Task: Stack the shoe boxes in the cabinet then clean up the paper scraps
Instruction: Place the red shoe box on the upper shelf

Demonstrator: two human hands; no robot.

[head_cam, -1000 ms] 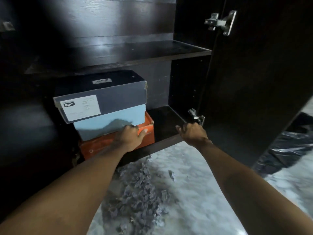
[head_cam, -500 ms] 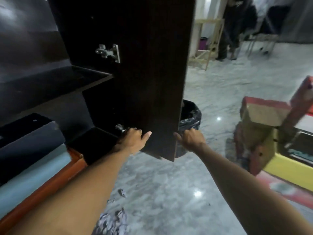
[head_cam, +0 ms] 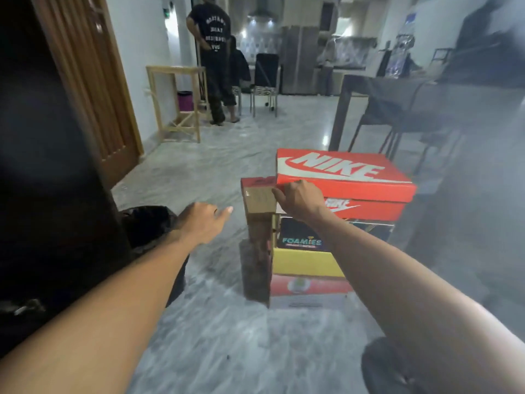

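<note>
A stack of shoe boxes stands on the marble floor in front of me. On top lies a red Nike box (head_cam: 341,172), with a second red Nike box (head_cam: 369,209) under it. Below come a dark Foamies box (head_cam: 301,243), a yellow box (head_cam: 306,263) and a red box (head_cam: 309,285). A brown and red box (head_cam: 258,223) stands upright against the stack's left side. My right hand (head_cam: 298,199) grips the near left corner of the top Nike box. My left hand (head_cam: 201,223) hovers open to the left of the stack, touching nothing. The cabinet's inside and the paper scraps are out of view.
The dark cabinet door (head_cam: 42,166) fills the left edge, with a bin lined in a black bag (head_cam: 147,226) beside it. Behind the stack stands a dark table (head_cam: 397,92). Farther off are a wooden stand (head_cam: 176,100), chairs and a standing person (head_cam: 216,52).
My view has swung right, away from the cabinet with its three stacked boxes. Both hands left the cabinet door; the right one now holds the top Nike box's corner.
</note>
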